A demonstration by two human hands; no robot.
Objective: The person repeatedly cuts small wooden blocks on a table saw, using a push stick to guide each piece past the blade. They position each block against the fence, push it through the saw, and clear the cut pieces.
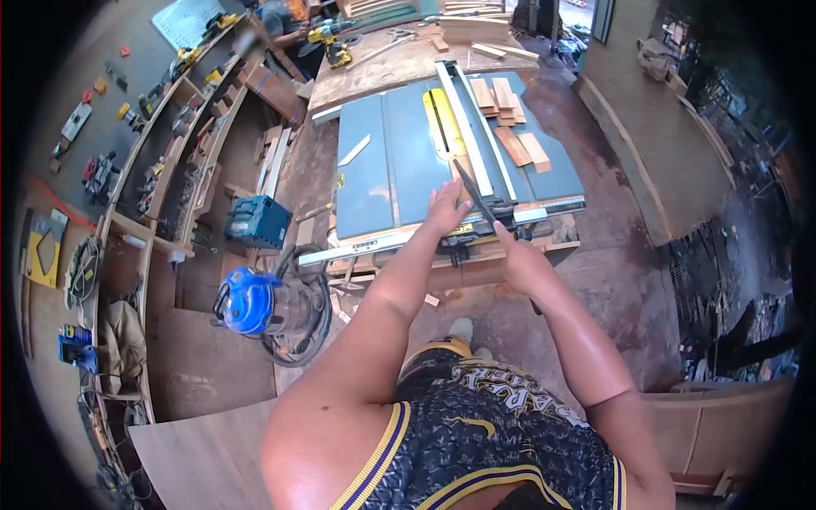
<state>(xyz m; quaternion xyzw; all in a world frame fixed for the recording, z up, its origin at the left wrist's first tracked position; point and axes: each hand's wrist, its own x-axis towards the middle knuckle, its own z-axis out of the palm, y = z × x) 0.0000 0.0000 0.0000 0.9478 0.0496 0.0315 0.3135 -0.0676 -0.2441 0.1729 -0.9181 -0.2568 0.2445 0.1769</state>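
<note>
A table saw (364,140) with a blue-grey top stands in front of me. Its yellow insert plate (443,125) runs beside the long rip fence (473,136). Between plate and fence lies a narrow wooden strip (462,172), its near end by my fingers. My left hand (445,207) rests flat at the front of the saw top, fingers stretched out beside the strip. In my right hand (518,257), at the saw's front edge, is a dark push stick (478,197), its tip angled forward to the strip.
Short wood blocks (501,102) lie right of the fence, an offcut (354,150) on the left. A workbench (408,53) with a yellow drill (334,53) stands behind. A blue shop vacuum (248,301) and a teal case (257,222) sit left. Another person (280,19) is at the back.
</note>
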